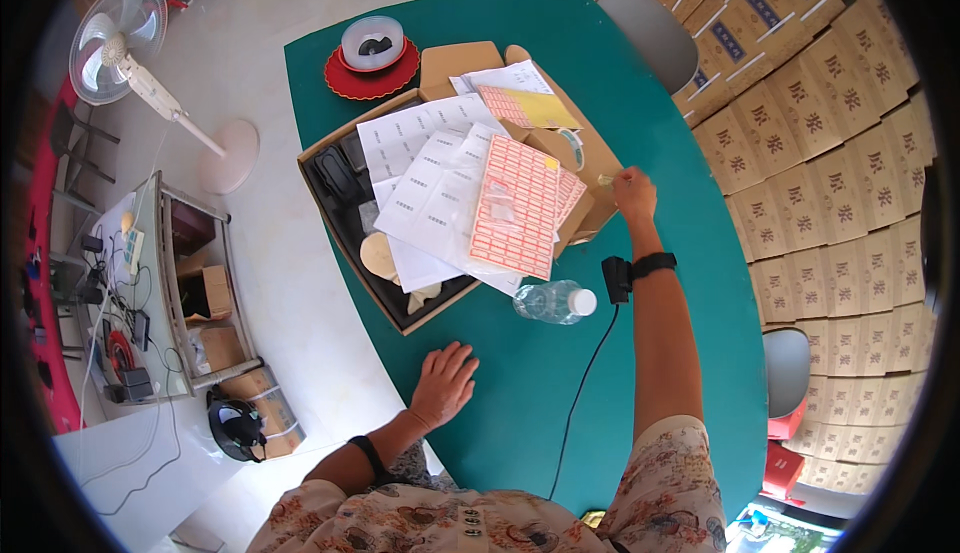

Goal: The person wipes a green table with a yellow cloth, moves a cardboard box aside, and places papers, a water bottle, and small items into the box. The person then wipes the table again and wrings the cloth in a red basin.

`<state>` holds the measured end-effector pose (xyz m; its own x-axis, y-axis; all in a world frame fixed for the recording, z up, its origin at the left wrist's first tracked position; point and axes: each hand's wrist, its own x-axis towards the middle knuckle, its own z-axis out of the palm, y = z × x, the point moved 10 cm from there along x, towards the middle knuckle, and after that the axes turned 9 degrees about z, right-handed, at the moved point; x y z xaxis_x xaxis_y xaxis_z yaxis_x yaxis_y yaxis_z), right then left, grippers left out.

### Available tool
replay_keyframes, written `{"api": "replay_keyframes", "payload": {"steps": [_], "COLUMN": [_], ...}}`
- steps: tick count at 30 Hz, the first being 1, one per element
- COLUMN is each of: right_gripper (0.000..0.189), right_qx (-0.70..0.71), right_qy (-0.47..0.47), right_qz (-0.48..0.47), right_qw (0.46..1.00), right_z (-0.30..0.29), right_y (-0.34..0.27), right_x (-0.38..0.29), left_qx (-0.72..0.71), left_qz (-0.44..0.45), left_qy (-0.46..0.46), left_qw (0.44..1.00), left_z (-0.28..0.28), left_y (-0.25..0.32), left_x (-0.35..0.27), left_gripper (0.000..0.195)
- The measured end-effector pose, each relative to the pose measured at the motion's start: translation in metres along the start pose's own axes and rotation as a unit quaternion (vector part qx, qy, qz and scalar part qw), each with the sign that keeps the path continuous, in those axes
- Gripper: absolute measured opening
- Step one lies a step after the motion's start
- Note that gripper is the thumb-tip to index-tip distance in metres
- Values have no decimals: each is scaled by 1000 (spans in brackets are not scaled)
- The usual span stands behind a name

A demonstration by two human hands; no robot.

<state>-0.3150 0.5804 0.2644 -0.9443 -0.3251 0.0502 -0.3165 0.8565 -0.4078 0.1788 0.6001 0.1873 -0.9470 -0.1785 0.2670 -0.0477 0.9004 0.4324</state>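
My left hand [446, 382] lies on the green table [517, 388] with its fingers a little apart and nothing in it. At the right edge of an opened cardboard box [592, 129], my right hand [636, 191] pinches a small pale item [605, 179] that is too small to name. White printed sheets [435, 185] spread over the box's dark-lined tray. Red-gridded label sheets [517, 208] overlap them, with a small clear plastic piece on top. Beside the papers, a clear plastic bottle [551, 302] with a white cap lies on its side. A roll of tape [574, 148] rests among the cardboard.
A black device [617, 280] with a trailing cable sits by my right wristband. A bowl [373, 41] stands on a red scalloped tray [360, 84] at the far left corner. Stacked cartons [810, 148] and grey chairs [652, 35] line the right; a pedestal fan [120, 50] stands left.
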Motion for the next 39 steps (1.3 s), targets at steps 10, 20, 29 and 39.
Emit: {"api": "replay_keyframes", "payload": {"steps": [10, 20, 29, 39], "right_gripper": [18, 23, 38, 36], "right_qx": [5, 277, 50, -115], "right_qy": [68, 95, 218, 205], "right_qz": [-78, 239, 573, 504], "right_qw": [995, 926, 788, 831], "right_z": [-5, -119, -177, -158], "right_y": [-3, 255, 490, 497], "right_x": [-62, -421, -782, -775], "left_qx": [-32, 19, 79, -184], "left_qz": [8, 68, 101, 156], "left_qy": [-13, 21, 27, -87], "left_qw": [999, 997, 991, 966], "left_z": [6, 12, 20, 88], "left_y": [0, 10, 13, 224], "left_x": [5, 0, -6, -15], "left_gripper": [42, 38, 39, 36]}}
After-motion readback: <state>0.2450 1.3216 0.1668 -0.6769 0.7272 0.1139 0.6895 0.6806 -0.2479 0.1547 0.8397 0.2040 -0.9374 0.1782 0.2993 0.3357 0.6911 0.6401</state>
